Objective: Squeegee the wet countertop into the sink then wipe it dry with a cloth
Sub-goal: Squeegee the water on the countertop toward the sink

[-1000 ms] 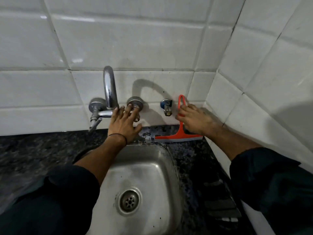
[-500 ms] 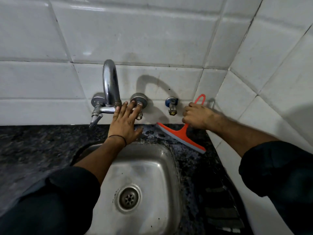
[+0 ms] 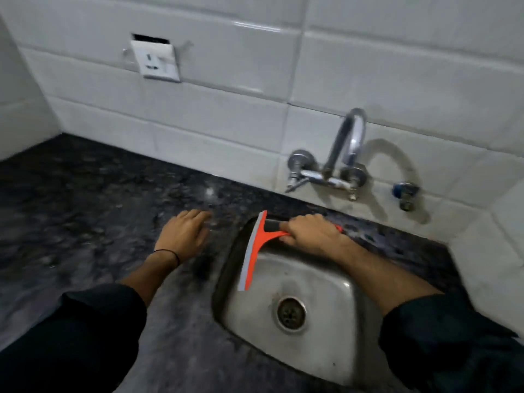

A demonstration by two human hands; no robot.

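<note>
Head view, looking down: right hand (image 3: 312, 232) closed around the handle of an orange plastic squeegee with a grey rubber blade (image 3: 252, 253), held over the back left part of the square stainless-steel sink (image 3: 334, 350), blade running along the sink's left edge. Left hand (image 3: 184, 235) empty, fingers spread loosely, palm down on the dark speckled stone countertop (image 3: 85, 222) just left of the sink. Chrome wall tap (image 3: 344, 154) above, on white tiles.

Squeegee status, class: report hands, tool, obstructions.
Right hand shut on squeegee, blade over sink. Left hand open, flat on countertop. Nothing obstructing.
</note>
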